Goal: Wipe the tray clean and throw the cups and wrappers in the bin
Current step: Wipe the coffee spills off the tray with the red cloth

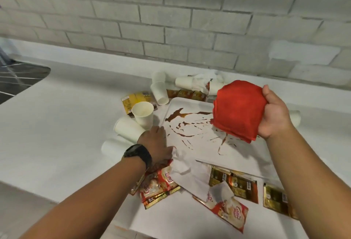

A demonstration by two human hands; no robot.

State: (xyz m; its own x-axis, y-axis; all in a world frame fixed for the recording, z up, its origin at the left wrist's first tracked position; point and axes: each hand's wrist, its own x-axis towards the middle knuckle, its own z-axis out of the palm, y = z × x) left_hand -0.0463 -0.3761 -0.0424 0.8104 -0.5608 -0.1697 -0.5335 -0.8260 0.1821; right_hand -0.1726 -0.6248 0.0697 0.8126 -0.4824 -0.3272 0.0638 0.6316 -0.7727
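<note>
A white tray (191, 106) lies on the counter, streaked with brown spilled liquid (187, 125). My right hand (273, 115) grips a folded red cloth (239, 109) held just above the tray's right side. My left hand (155, 144), with a black watch on the wrist, rests on the tray's left edge, fingers around the rim. Several white paper cups (143, 114) lie and stand left of the tray and behind it. Red and gold wrappers (159, 185) and crumpled white napkins (182, 164) are scattered along the tray's near edge.
A yellow packet (133, 100) lies behind the upright cup. More cups and a stained napkin (201, 81) pile up by the grey brick wall (171, 20). A dark sink opening (19, 79) is at the far left. The counter's front edge runs close below the wrappers.
</note>
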